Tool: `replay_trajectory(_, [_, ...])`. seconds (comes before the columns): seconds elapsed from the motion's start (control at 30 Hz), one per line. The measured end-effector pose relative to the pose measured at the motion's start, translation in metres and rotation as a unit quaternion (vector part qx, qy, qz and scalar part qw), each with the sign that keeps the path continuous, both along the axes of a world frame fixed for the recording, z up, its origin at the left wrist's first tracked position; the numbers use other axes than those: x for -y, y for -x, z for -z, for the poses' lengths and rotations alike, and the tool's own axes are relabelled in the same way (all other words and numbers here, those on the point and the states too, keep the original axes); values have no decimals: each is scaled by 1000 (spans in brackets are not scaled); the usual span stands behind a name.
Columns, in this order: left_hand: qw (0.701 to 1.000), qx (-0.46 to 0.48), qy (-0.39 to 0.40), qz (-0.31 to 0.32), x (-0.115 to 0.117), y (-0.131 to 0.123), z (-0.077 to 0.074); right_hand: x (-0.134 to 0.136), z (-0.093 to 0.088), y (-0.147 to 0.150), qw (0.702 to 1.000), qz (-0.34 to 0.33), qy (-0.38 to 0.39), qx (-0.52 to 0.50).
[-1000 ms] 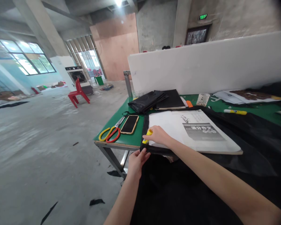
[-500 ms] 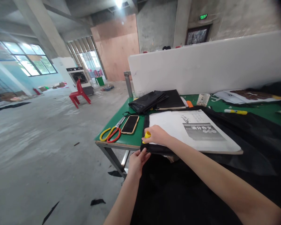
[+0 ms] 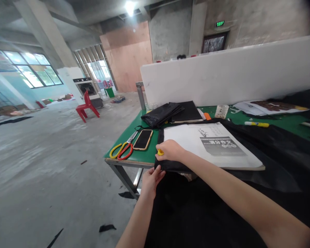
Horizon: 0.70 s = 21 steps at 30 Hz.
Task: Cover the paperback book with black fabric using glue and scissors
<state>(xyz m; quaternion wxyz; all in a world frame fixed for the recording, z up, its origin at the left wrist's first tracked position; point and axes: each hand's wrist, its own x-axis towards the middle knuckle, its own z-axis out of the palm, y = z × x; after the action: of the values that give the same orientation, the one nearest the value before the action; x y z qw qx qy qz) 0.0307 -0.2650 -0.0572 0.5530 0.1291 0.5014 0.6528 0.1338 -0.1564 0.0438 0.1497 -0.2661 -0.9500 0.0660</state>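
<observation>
My right hand (image 3: 172, 151) is closed around a short yellow tube (image 3: 160, 152), most of it hidden by the fingers. It presses down at the left border of the black fabric (image 3: 173, 166), beside a white book (image 3: 182, 134) with a grey printed cover panel. Just below, my left hand (image 3: 151, 179) pinches the near left corner of that fabric between thumb and fingers at the table edge. The book lies flat on the fabric, which spreads to the right and hangs down in front.
Scissors (image 3: 122, 150) with one yellow and one red handle lie beside a phone (image 3: 143, 140) on the green table (image 3: 129, 132). Behind are folded black sheets (image 3: 160, 115), a plastic cup (image 3: 221, 111), a yellow marker-like tube (image 3: 257, 124) and a white panel (image 3: 222, 75). A red chair (image 3: 88, 107) stands left.
My right hand has tipped the yellow tube, so less of it shows, and has shifted slightly along the fabric border. My left hand keeps its pinch. The view has shifted slightly.
</observation>
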Motion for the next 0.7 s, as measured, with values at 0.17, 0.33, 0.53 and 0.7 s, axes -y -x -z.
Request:
replay_trajectory(0.17, [1000,-6,3,-1,0,0,2,-18,10,-1,989,105,75,-72])
replay_trajectory(0.33, [1000,-9,-4,0,-1,0,5,-39,31,-6,954,203,172,-140])
replay_trajectory(0.53, [1000,-13,-1,-7,-2,-1,8,-44,33,-14,923,248,202,-216])
replay_trajectory(0.7, [1000,-7,12,3,-1,-1,7,-30,20,-18,940,191,184,-214])
